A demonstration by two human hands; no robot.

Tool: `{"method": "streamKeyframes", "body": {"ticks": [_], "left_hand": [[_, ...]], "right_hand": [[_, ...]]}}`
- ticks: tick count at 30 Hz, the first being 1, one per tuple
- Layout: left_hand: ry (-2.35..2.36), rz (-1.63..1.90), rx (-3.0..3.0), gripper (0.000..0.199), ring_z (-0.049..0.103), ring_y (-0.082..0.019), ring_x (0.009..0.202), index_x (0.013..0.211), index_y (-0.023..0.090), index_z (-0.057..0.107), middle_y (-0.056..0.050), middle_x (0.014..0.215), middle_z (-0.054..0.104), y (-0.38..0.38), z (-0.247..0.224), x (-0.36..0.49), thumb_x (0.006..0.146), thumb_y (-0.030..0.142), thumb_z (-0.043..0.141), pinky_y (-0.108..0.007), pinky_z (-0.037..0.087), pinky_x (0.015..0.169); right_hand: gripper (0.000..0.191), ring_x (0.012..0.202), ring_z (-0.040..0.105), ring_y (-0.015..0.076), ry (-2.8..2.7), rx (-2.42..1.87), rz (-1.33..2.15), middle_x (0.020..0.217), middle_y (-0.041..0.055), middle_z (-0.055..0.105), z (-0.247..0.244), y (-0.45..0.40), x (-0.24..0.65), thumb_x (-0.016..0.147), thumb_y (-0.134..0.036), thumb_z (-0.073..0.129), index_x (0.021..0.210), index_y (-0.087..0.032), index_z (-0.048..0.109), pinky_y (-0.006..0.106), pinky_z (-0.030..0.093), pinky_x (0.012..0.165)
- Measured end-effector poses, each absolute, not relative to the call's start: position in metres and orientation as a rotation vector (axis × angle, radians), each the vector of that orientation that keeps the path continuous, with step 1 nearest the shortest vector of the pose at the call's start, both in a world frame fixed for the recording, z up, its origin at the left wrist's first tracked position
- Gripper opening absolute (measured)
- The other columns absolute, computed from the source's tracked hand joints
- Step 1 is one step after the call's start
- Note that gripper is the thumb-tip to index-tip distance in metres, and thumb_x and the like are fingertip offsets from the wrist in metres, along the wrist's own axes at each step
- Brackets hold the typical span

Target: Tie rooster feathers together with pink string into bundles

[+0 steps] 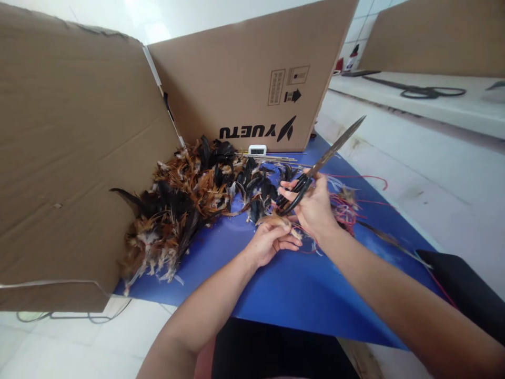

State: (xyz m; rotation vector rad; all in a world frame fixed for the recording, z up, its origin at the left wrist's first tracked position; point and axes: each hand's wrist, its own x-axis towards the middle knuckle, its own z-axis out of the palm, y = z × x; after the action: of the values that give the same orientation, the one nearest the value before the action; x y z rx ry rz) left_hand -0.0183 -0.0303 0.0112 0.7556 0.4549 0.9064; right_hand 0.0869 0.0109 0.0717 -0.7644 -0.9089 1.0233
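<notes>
Pinched in my left hand (272, 242) is a small tan feather bundle (276, 221), its pale stem end poking out past the thumb. My right hand (313, 205) is closed around the black handles of a pair of scissors (329, 154), whose blades point up and away to the right. Both hands are close together over the blue tabletop (232, 273). Left of them spreads a large heap of brown and black feathers (169, 210). Red string (347, 210) lies tangled beyond my right wrist.
Cardboard panels (244, 68) stand along the left and back. A small white digital display (257, 150) and thin sticks (276, 158) lie at the back. Other scissors (422, 92) rest on a white ledge at the right. A black object (461, 284) sits at the right edge.
</notes>
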Motion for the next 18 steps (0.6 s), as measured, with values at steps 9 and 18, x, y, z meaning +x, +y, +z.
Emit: {"method": "streamKeyframes", "body": {"ticks": [9,18], "left_hand": [[0.600,0.920,0.855,0.029,0.060,-0.011,0.056,0.067,0.009,0.063,-0.007,0.068,0.064,-0.023,0.007,-0.022,0.064,0.036,0.073,-0.024,0.052,0.061],[0.844,1.055,1.176,0.039,0.053,-0.008,0.040,0.087,0.013,0.057,-0.004,0.075,0.061,-0.020,0.007,-0.027,0.066,0.043,0.070,-0.022,0.046,0.039]], "right_hand": [[0.061,0.079,0.064,0.0123,-0.987,-0.786,0.675,0.070,-0.0103,0.058,0.107,0.039,0.124,0.053,-0.009,0.073,0.098,-0.029,0.037,0.028,0.052,0.072],[0.053,0.068,0.058,0.0096,-1.093,-1.010,0.015,0.078,-0.0036,0.056,0.160,0.007,0.211,0.061,-0.019,0.074,0.105,-0.022,0.044,0.029,0.047,0.061]]}}
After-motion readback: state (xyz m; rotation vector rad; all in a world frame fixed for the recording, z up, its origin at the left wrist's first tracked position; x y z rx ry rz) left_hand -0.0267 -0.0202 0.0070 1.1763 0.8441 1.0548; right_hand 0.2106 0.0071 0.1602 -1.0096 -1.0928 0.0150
